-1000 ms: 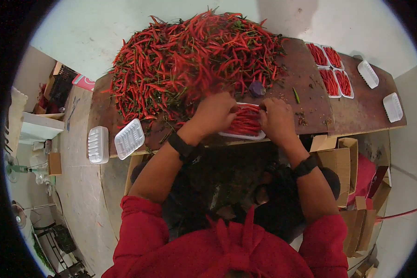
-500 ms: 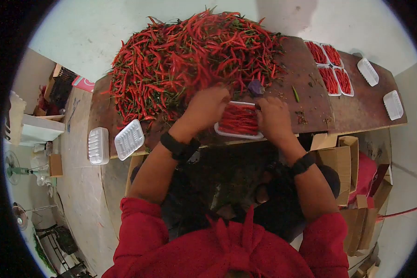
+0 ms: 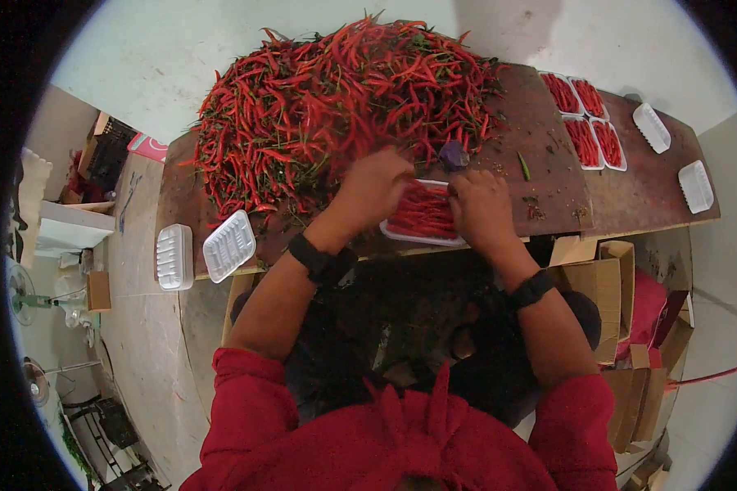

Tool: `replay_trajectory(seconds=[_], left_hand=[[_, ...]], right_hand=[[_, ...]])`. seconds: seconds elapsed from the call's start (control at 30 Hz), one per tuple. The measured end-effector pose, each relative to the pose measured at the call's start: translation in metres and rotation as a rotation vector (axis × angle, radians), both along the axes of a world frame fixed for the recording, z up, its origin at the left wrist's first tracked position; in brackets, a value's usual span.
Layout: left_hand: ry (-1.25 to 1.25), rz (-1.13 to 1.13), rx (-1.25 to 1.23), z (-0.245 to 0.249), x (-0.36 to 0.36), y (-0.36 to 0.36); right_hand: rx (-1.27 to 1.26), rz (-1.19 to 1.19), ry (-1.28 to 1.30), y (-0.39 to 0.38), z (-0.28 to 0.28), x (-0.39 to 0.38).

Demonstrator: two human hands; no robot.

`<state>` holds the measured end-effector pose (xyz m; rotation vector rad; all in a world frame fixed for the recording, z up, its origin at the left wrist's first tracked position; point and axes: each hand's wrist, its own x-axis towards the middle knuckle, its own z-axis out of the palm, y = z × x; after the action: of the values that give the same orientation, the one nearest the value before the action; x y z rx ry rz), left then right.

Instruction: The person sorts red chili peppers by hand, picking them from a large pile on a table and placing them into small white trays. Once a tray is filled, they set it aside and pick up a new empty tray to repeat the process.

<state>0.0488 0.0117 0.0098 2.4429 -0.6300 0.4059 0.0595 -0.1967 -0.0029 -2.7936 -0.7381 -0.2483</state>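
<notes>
A white foam tray [image 3: 418,240] lies near the table's front edge, filled with red chillies [image 3: 422,211] laid side by side. My left hand [image 3: 371,186] is over the tray's upper left side with its fingers drawn together, slightly blurred. Whatever those fingers may hold is hidden. At the tray's right side, my right hand [image 3: 483,204] has its fingers curled and closed by the upper right corner. I cannot make out what is in them. Behind both hands rises a big heap of red chillies [image 3: 303,114] with green stems.
Filled chilli trays [image 3: 583,141] stand at the right, with bare white trays [image 3: 696,186] beyond them. More white trays [image 3: 174,258] sit at the left edge. A purple lump [image 3: 454,154] and a green chilli [image 3: 523,167] lie behind my right hand. Cardboard boxes [image 3: 602,295] stand below right.
My left hand has shifted slightly right, its fingers now over the tray's upper left part. My right hand has moved very slightly left and stays beside the tray.
</notes>
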Motion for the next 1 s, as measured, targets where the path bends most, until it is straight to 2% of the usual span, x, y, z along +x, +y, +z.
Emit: replay_trajectory(seconds=[0.17,0.77,1.0], left_hand=[[0.037,0.041,-0.138,0.008,-0.003,-0.006],[-0.046,0.081,-0.199,0.006,-0.002,-0.007],[0.007,0.088,-0.211,0.004,-0.002,-0.007]], right_hand=[[0.037,0.027,-0.035,0.002,-0.001,0.002],[0.020,0.068,-0.076,0.008,-0.004,0.004],[0.053,0.093,-0.081,0.010,-0.004,0.003]])
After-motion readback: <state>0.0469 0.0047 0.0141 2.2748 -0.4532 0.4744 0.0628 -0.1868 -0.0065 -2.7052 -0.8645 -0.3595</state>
